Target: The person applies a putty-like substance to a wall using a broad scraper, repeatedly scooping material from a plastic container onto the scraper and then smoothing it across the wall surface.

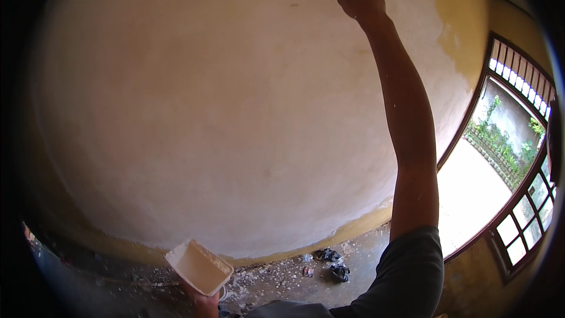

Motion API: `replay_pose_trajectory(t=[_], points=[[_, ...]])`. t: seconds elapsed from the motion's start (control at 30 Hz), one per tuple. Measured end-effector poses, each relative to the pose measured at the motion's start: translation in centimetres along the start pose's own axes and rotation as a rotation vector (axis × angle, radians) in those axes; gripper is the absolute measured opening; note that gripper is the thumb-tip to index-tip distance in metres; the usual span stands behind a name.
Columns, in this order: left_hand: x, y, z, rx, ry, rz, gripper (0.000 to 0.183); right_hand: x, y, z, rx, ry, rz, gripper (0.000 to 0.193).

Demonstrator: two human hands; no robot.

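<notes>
White tub [199,268] in left hand [204,301]

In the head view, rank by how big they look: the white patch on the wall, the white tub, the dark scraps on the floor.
1. White patch on the wall, largest by far.
2. White tub in the left hand; it is nearer the camera, so true size is unsure.
3. Dark scraps on the floor, smallest.
</notes>
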State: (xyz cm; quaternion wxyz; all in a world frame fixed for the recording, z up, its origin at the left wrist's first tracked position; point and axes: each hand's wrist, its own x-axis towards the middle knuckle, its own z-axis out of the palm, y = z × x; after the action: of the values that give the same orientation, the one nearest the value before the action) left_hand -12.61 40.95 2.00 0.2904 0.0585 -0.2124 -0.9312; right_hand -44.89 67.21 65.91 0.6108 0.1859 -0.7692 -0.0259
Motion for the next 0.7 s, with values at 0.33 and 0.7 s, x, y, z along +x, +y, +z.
replay_pose_trajectory(t=[0.33, 0.7], points=[[0.1, -0.8, -1.6, 0.516, 0.023, 0.289, 0.065, 1.2, 2.0, -2.3, 0.261, 0.284, -0.086, 0.032], [0.2, -2.5, -4.4, 0.405, 0.063, 0.261, 0.063, 8.3, -5.7, -1.8, -0.055, 0.254, -0.467, 0.028]])
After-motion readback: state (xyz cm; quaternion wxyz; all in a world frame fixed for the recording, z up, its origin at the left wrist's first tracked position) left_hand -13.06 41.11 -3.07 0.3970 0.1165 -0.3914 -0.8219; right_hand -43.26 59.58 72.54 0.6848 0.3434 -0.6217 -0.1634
